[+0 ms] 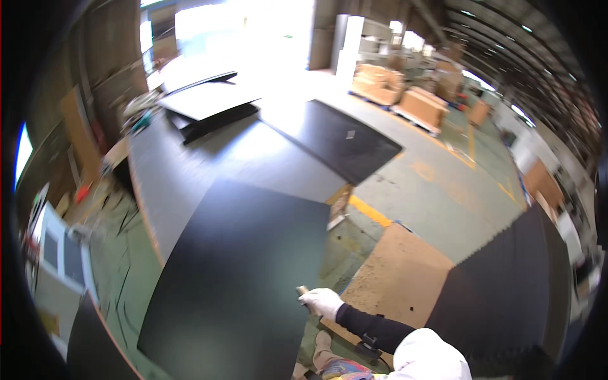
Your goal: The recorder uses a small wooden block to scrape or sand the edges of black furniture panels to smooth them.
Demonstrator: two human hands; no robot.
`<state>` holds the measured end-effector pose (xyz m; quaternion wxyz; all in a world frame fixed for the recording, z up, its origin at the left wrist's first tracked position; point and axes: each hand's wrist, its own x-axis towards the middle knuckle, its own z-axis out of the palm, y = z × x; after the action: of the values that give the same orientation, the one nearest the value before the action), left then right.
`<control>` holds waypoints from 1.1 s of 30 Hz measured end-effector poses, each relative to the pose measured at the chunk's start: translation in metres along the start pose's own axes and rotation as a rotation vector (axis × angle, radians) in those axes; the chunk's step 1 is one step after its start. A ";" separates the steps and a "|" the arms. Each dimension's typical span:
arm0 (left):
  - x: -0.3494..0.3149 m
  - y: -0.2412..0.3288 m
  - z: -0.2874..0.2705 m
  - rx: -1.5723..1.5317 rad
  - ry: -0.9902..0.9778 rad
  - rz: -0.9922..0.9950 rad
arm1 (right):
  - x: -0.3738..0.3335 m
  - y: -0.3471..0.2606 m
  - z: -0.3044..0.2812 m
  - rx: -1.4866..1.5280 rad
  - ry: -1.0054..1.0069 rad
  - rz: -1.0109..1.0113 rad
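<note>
My right hand (325, 303), in a white glove, reaches in from the lower right and is closed. Its fingers wrap round a small tan, block-like piece (302, 291), whose exact kind I cannot make out. This piece is at the right edge of a large matte black panel (237, 272); whether it touches the panel is unclear. The panel slants across the lower middle, its far end overlapping a wide grey tabletop (190, 171). A black sleeve and a dark strapped device (369, 345) cover my right forearm. My left hand is out of sight.
On the tabletop's far left lies a stack of panels (212, 104); another black panel (342, 136) is at its far right. To my right, a tall stack of black sheets (506, 278) stands beside a brown board (399, 266). Wrapped pallets (421, 107) stand farther back.
</note>
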<state>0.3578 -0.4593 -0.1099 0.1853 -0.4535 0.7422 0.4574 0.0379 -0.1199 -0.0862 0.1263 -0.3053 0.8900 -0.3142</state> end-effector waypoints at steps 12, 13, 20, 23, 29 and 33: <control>0.005 0.065 0.037 -0.334 -0.444 0.009 | 0.003 -0.032 -0.046 0.608 0.112 0.568; 0.000 0.066 0.042 -0.382 -0.477 0.000 | 0.010 -0.027 -0.049 0.525 0.123 0.473; -0.032 0.110 0.139 -0.633 -0.770 -0.125 | 0.014 0.023 -0.098 0.753 0.198 0.522; -0.047 0.128 0.183 -0.736 -0.880 -0.216 | -0.020 0.030 -0.131 0.672 0.056 0.617; -0.093 0.219 0.245 -1.067 -0.835 -0.266 | -0.119 0.090 -0.141 0.219 -0.020 0.030; -0.083 0.285 0.322 -1.165 -0.982 -0.091 | -0.157 0.134 -0.148 1.157 -0.023 0.539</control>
<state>0.1160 -0.0965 -0.0723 0.2435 -0.2528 0.1942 0.9160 0.0366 0.1318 -0.0526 0.3550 0.0434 0.6207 -0.6978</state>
